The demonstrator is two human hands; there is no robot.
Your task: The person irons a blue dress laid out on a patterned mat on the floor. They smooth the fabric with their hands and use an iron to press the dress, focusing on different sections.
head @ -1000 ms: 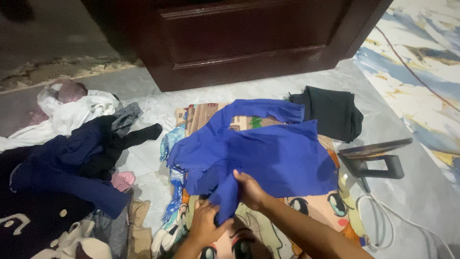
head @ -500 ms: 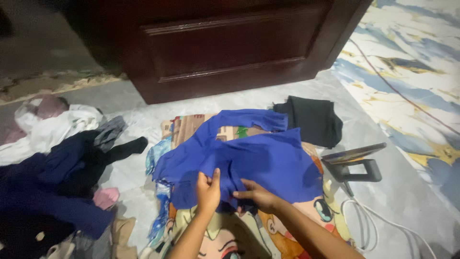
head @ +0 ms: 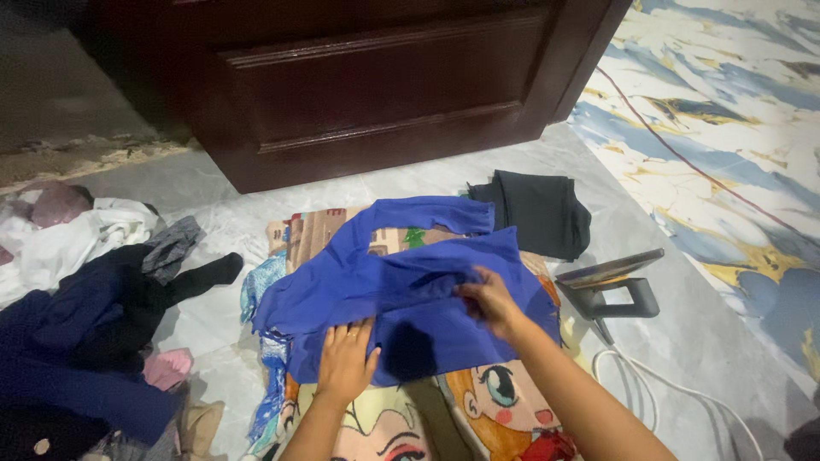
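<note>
Presently: left hand (head: 346, 363) flat, spread on blue garment (head: 401, 286); right hand (head: 489, 300) pinching fold beyond it. Folding begun, sleeve (head: 427, 213) loose.

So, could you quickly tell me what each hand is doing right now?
Left hand: open, flat on the blue garment.
Right hand: fingers curled, pinching a fold of it.

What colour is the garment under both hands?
Solid royal blue garment, spread on a cartoon-print cloth; seen in the head view.
</note>
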